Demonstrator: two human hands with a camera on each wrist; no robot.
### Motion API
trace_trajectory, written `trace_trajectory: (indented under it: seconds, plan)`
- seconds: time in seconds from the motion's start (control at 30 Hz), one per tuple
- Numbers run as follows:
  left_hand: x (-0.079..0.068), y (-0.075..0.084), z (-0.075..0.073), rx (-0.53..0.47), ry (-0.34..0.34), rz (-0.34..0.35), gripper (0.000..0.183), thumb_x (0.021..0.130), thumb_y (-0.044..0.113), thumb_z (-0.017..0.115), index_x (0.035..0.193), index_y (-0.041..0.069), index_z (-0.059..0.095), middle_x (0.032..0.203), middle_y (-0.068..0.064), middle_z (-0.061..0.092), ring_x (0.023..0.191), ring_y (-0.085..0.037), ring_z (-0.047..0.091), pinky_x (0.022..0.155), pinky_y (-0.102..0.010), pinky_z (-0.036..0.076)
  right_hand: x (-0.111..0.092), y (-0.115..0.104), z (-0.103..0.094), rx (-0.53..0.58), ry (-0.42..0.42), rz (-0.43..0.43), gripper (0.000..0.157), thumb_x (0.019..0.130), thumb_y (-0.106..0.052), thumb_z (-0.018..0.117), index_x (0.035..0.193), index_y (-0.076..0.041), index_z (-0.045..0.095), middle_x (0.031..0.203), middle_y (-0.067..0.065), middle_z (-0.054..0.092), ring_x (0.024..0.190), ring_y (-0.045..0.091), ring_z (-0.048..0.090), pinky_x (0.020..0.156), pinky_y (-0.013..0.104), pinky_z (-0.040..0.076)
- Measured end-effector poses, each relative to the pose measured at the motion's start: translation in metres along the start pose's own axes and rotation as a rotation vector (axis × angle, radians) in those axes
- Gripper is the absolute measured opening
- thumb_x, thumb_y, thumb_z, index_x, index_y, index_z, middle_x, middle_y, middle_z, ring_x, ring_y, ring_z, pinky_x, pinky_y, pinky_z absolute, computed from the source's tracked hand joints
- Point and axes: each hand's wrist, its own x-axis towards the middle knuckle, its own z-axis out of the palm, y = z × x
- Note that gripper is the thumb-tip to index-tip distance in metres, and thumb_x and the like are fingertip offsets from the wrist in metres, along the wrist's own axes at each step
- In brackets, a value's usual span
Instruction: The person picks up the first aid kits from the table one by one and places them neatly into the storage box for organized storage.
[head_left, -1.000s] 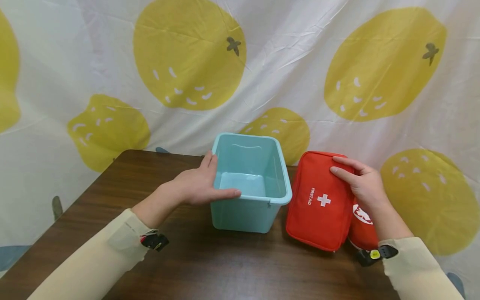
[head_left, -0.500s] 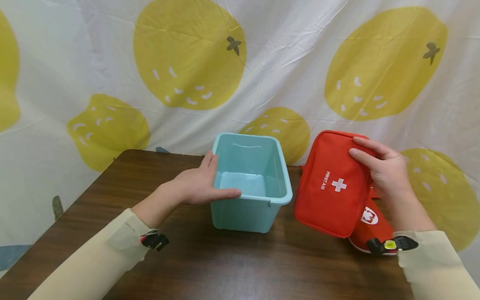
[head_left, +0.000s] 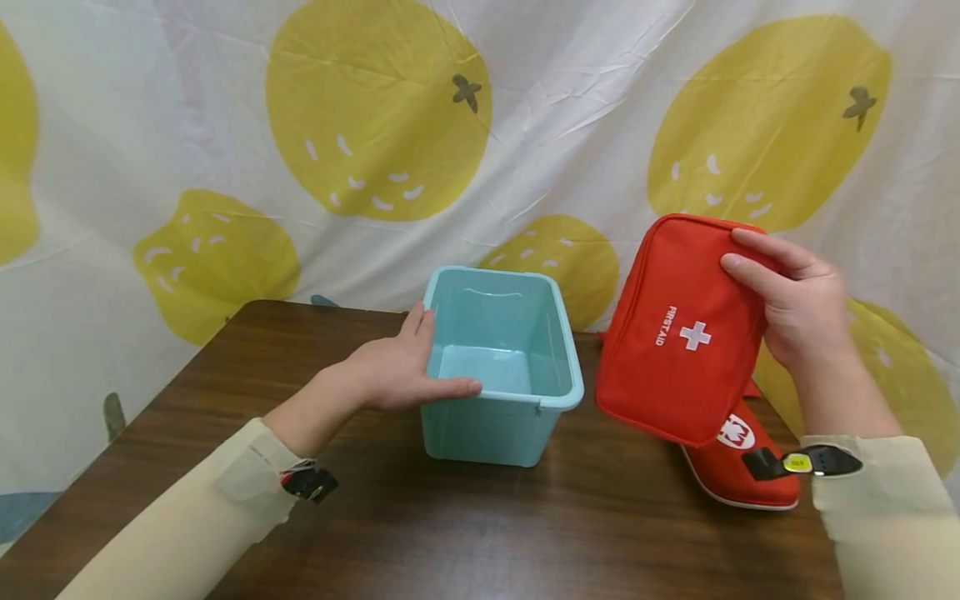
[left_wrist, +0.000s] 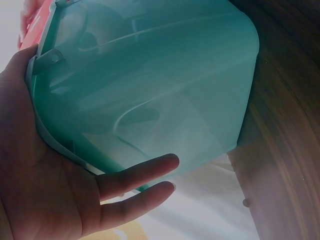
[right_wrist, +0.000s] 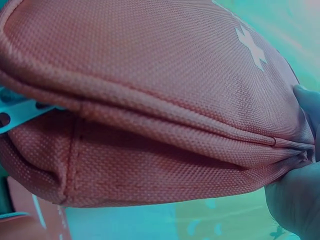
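A red first aid bag (head_left: 675,333) with a white cross hangs tilted above the table at the right of the head view. My right hand (head_left: 802,292) pinches its upper right edge between thumb and fingers. In the right wrist view the red bag (right_wrist: 150,100) shows its zipped side, with the fabric bunched at my fingers. A light teal plastic bin (head_left: 480,429) stands in the middle with nothing inside. Against its left side and near rim rests my left hand (head_left: 390,371). The left wrist view has two straight fingers (left_wrist: 142,175) along the bin's outer wall (left_wrist: 165,95).
Below the raised bag, a second red case (head_left: 750,467) with a white emblem lies on the dark wooden table (head_left: 480,533), partly hidden. A lemon-print cloth (head_left: 570,125) hangs behind the table.
My right hand has lifted the first aid bag up and to the right, uncovering more of the red case beneath. The left hand and the bin have stayed put.
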Motion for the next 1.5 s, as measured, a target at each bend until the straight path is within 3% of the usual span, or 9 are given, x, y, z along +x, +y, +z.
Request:
trace_trajectory:
  seconds: [0.37, 0.7, 1.07, 1.5]
  plan:
    - [0.000, -0.001, 0.000, 0.002, -0.001, 0.002, 0.138, 0.088, 0.092, 0.055, 0.175, 0.000, -0.001, 0.185, -0.019, -0.001, 0.135, -0.045, 0.065, 0.106, -0.057, 0.057, 0.010, -0.018, 0.025, 0.041, 0.002, -0.016, 0.044, 0.095, -0.003, 0.084, 0.138, -0.010, 0.077, 0.133, 0.003, 0.068, 0.100, 0.016, 0.076, 0.079, 0.027, 0.066]
    - [0.000, -0.002, 0.000, 0.002, 0.013, 0.008, 0.138, 0.088, 0.092, 0.056, 0.175, 0.000, 0.000, 0.185, -0.019, 0.002, 0.133, -0.045, 0.066, 0.104, -0.057, 0.058, 0.023, -0.022, 0.061, 0.097, -0.010, -0.043, 0.048, 0.089, -0.004, 0.090, 0.135, -0.009, 0.079, 0.127, 0.005, 0.074, 0.095, 0.019, 0.079, 0.080, 0.030, 0.067]
    - [-0.001, -0.001, 0.000, 0.011, 0.014, 0.013, 0.136, 0.090, 0.091, 0.054, 0.175, -0.002, 0.002, 0.185, -0.021, 0.000, 0.139, -0.046, 0.063, 0.108, -0.057, 0.056, 0.042, -0.011, 0.103, 0.115, -0.042, -0.077, 0.041, 0.086, -0.003, 0.092, 0.126, -0.010, 0.084, 0.121, 0.006, 0.074, 0.089, 0.019, 0.078, 0.079, 0.029, 0.067]
    - [0.001, 0.003, 0.002, 0.008, 0.003, 0.003, 0.137, 0.088, 0.092, 0.054, 0.175, 0.001, 0.002, 0.185, -0.019, 0.000, 0.140, -0.044, 0.063, 0.106, -0.055, 0.058, 0.053, 0.002, 0.147, 0.079, -0.090, -0.061, 0.036, 0.089, -0.008, 0.092, 0.123, -0.014, 0.086, 0.121, 0.004, 0.075, 0.089, 0.018, 0.079, 0.081, 0.028, 0.066]
